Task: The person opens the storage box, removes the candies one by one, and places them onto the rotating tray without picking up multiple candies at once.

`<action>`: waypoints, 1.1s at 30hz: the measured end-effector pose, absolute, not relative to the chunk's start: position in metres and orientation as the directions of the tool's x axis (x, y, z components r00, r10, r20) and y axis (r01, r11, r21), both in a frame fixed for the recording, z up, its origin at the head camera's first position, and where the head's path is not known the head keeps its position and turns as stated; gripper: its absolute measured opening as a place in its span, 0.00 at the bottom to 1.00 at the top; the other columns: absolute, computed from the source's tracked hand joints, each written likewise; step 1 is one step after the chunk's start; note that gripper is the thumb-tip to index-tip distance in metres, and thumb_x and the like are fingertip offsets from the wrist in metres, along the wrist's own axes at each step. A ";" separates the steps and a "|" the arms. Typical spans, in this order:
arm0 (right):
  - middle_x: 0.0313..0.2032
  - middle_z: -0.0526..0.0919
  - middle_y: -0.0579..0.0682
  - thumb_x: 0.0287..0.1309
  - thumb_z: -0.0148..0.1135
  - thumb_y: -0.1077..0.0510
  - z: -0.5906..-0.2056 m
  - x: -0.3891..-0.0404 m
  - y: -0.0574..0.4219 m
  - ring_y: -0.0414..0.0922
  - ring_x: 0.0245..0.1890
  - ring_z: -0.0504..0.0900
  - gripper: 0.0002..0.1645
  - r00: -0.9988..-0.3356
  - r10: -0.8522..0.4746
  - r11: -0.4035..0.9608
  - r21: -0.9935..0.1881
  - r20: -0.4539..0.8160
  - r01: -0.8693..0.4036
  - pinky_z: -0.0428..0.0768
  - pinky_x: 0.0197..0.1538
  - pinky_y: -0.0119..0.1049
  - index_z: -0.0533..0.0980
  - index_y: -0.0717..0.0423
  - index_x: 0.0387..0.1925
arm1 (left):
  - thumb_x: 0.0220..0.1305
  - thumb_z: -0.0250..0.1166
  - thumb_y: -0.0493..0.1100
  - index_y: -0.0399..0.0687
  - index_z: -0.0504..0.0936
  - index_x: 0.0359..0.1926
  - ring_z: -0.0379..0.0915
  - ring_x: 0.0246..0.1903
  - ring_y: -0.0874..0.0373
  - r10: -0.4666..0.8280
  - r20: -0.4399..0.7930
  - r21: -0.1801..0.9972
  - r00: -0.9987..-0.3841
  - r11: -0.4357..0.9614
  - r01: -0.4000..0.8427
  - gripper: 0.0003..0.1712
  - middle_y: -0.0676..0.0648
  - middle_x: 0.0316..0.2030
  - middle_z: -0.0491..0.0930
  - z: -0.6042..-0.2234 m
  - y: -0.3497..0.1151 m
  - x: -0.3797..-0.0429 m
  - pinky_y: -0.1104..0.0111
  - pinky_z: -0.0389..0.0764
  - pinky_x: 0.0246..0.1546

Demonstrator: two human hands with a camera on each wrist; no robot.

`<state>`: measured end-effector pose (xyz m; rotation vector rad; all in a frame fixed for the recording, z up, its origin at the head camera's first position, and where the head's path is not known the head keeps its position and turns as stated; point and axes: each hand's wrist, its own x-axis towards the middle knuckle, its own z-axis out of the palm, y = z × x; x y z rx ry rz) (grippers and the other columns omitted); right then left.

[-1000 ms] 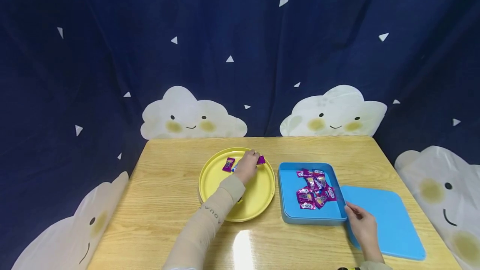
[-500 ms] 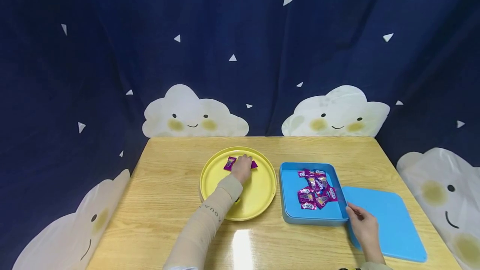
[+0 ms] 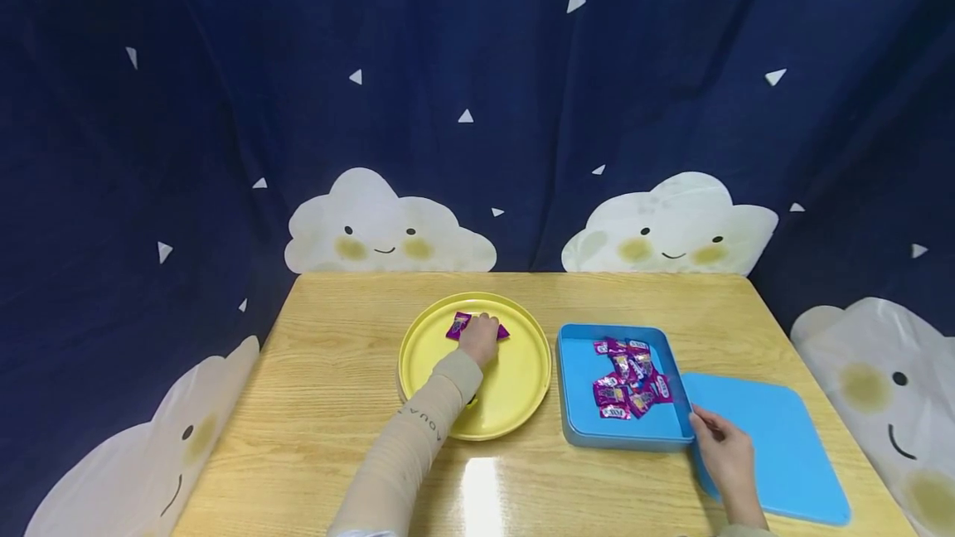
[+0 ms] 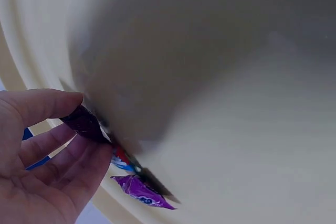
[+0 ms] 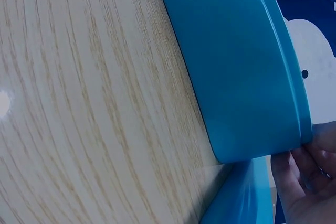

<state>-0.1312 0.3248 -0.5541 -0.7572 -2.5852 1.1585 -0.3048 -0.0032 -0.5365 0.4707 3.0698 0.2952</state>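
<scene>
Over the far part of a yellow round tray [image 3: 515,388], my left hand [image 3: 478,340] pinches a purple-wrapped candy [image 4: 84,124] between thumb and fingers. Another purple candy [image 4: 142,190] lies on the tray close to those fingertips, with a small red-and-blue wrapper piece [image 4: 122,159] showing between the two. My right hand [image 3: 724,454] holds the near right corner of a blue box [image 3: 627,442], thumb and fingers at its rim. Inside the box lies a loose pile of purple-wrapped candies [image 3: 642,363].
A flat blue lid [image 3: 783,446] lies right of the box, partly under my right hand. Tray and box stand side by side on a wooden table [image 3: 328,371]. A dark blue curtain [image 3: 418,48] with white clouds hangs behind and at both sides.
My left hand has shifted left and slightly nearer across the tray, bringing the purple candy on its right closer to the other one. The right hand stays at the box corner.
</scene>
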 end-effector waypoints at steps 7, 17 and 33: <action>0.45 0.79 0.63 0.61 0.54 0.51 -0.556 -0.131 0.326 0.35 0.32 0.71 0.23 -0.837 0.547 0.550 -0.746 -0.016 0.374 0.73 0.26 0.27 0.76 0.64 0.49 | 0.52 0.60 0.31 0.38 0.80 0.38 0.74 0.38 0.49 0.291 -0.026 0.186 -0.956 0.942 0.281 0.10 0.42 0.35 0.76 -0.538 -0.002 -0.305 0.61 0.80 0.38; 0.47 0.77 0.65 0.62 0.53 0.51 -0.553 -0.131 0.328 0.28 0.30 0.69 0.24 -0.853 0.519 0.553 -0.739 -0.055 0.384 0.70 0.27 0.21 0.74 0.66 0.51 | 0.53 0.60 0.32 0.39 0.80 0.41 0.73 0.41 0.48 0.278 -0.085 0.170 -0.957 0.950 0.261 0.12 0.42 0.38 0.76 -0.537 -0.001 -0.306 0.60 0.80 0.40; 0.41 0.81 0.56 0.61 0.52 0.45 -0.585 -0.138 0.344 0.40 0.34 0.74 0.27 -0.859 0.512 0.583 -0.735 0.003 0.345 0.75 0.28 0.30 0.76 0.62 0.51 | 0.51 0.63 0.34 0.40 0.79 0.44 0.72 0.45 0.48 0.261 -0.107 0.167 -0.959 0.956 0.242 0.16 0.42 0.44 0.74 -0.538 0.001 -0.305 0.63 0.80 0.37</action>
